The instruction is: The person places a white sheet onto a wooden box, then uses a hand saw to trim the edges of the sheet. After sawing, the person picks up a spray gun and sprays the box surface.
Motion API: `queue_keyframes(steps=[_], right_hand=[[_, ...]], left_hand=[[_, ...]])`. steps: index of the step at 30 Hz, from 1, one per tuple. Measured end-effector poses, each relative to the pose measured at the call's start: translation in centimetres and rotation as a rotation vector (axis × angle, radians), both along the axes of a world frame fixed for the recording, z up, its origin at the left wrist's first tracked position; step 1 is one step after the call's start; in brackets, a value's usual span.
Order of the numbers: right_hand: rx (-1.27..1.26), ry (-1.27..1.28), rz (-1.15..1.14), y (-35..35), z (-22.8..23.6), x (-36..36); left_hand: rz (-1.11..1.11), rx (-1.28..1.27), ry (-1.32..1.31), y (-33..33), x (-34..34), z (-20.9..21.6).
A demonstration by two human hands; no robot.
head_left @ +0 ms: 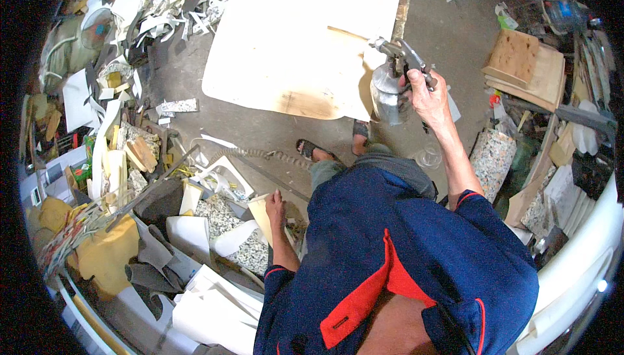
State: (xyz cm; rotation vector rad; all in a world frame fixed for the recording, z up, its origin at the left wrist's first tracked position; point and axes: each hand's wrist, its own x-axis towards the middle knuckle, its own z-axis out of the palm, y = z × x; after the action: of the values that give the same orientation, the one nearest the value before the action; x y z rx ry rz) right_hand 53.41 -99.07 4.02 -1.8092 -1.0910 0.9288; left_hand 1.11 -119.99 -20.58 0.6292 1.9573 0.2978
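Note:
In my right hand [428, 95] is a spray gun [387, 98] with a silver metal cup; my fingers are wrapped round its handle. It is held over the right edge of a large whitish sheet [286, 36] with a brown-stained patch near its front edge. A thin stick-like strip [348, 32] shows on the sheet beside the gun's nozzle. Lower and to the left, my left hand [276, 209] is closed at the edge of a cream-coloured flat piece [261, 214], possibly foam. Its fingertips are partly hidden.
Foam offcuts [237, 251] and white scraps crowd the left side. A coiled hose [266, 153] crosses the grey floor [175, 85] by my feet. On the right stand wooden boards [520, 62], a speckled foam roll [492, 160] and a clear round container [428, 157].

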Motion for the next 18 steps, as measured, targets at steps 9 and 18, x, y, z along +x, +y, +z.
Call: queue_keyframes(steps=[9, 18], right_hand=[[-0.097, -0.046, -0.048, -3.4, -0.4, 3.7], [0.061, 0.063, -0.040, -1.7, -2.6, 2.1]], left_hand=[[0.116, -0.012, 0.017, -0.5, 3.8, 4.0], [-0.011, 0.164, 0.043, 2.6, 5.7, 5.6]])
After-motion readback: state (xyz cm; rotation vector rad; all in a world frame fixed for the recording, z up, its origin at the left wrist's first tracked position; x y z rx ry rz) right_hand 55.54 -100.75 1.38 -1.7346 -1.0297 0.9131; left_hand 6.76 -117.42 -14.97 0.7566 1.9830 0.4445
